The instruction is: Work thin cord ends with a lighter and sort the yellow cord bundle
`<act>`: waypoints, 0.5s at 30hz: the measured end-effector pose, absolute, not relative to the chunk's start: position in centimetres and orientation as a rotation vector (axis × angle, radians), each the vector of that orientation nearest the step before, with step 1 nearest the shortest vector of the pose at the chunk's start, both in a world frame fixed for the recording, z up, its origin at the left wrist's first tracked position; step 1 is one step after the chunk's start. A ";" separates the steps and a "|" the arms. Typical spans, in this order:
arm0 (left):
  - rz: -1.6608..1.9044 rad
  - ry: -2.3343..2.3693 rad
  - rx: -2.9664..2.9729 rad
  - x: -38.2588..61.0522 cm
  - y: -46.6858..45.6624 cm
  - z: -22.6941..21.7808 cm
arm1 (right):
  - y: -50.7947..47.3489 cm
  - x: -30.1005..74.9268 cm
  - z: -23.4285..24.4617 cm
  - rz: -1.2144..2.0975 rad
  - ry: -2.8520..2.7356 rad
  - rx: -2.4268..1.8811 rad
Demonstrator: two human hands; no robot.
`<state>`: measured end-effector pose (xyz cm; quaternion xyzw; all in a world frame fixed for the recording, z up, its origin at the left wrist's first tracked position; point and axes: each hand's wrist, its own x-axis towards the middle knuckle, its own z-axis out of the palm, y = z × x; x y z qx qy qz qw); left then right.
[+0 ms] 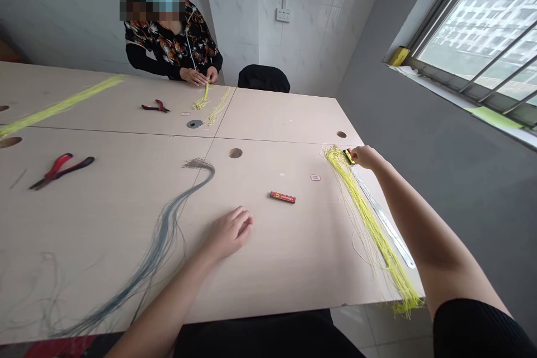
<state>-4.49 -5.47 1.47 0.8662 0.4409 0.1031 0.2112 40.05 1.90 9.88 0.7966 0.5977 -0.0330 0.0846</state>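
Observation:
My right hand (363,156) pinches a small yellow-and-black object (348,157) at the top end of a long bundle of yellow wires (371,224). A steel ruler (381,218) lies beside and partly under those wires. My left hand (230,230) rests loosely curled on the tabletop, holding nothing. Nearest to it are a small red packet (282,197) and a long bundle of thin grey-blue wires (157,240). Across the table, a co-worker's hands (195,76) work at a small bunch of yellow wires (202,98).
The pale wooden table (268,123) has round cable holes and ends close to my right arm. Red-handled pliers (61,170) lie at left, a second pair (156,106) farther back, beside a long yellow bundle (59,106). A black chair (263,79) stands behind the table.

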 end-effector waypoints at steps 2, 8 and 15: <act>0.286 1.232 2.399 -4.4 -5.5 1.5 | 2.3 40.0 10.1 -0.087 1.792 2.403; 0.248 1.263 2.375 -4.4 -5.6 1.7 | 4.0 39.2 10.0 0.090 1.706 2.692; 0.247 1.272 2.361 -4.3 -5.6 1.7 | 6.3 39.3 8.5 0.131 1.773 2.716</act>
